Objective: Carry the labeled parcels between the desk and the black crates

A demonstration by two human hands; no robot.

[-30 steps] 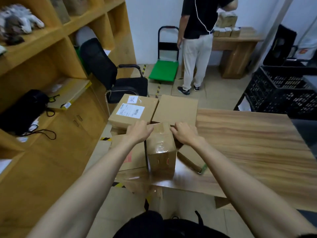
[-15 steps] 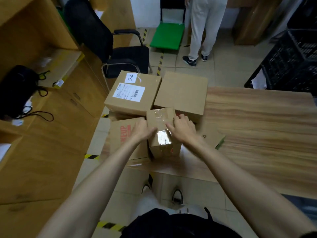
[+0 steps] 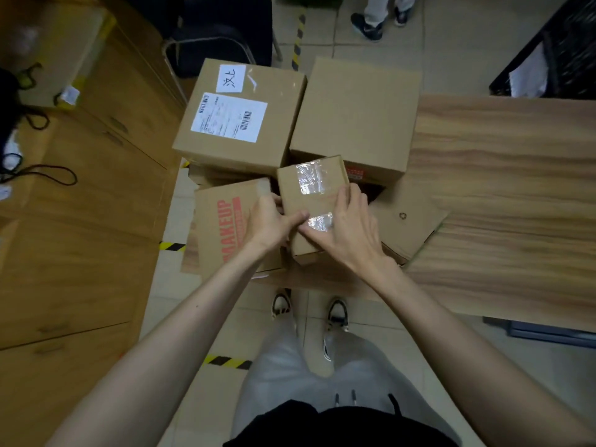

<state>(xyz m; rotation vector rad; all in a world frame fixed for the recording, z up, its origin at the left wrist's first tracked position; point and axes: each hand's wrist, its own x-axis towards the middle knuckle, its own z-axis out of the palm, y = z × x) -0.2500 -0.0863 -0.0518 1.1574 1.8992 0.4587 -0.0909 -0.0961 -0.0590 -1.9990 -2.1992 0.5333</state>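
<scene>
At the near left corner of the wooden worktop (image 3: 503,195), a small taped parcel (image 3: 311,188) sits between both hands. The left hand (image 3: 269,222) grips its left side, fingers curled against the edge and thumb laid across the top toward a shiny patch of clear tape. The right hand (image 3: 346,225) holds the right side, fingers spread over the top face and thumb reaching to the same tape patch, so the two thumbs nearly meet. Whether the parcel rests on the cartons below or is lifted clear of them cannot be told.

Just left of it lies a flat box printed MAKEUP (image 3: 225,227) in red, partly overhanging the worktop's edge. Behind that stands a labeled carton (image 3: 238,117) with a white shipping label and a small handwritten sticker. Beside it on the right is a plain carton (image 3: 354,117), touching the small parcel's far end. A flat cardboard piece with a recycling mark (image 3: 408,219) lies under the right hand's side.

Farther off, a black crate (image 3: 554,56) stands at the upper right, a black chair (image 3: 222,30) beyond the cartons, wooden cabinets (image 3: 80,195) to the left, and another person's shoes (image 3: 371,27) on the tiled floor.
</scene>
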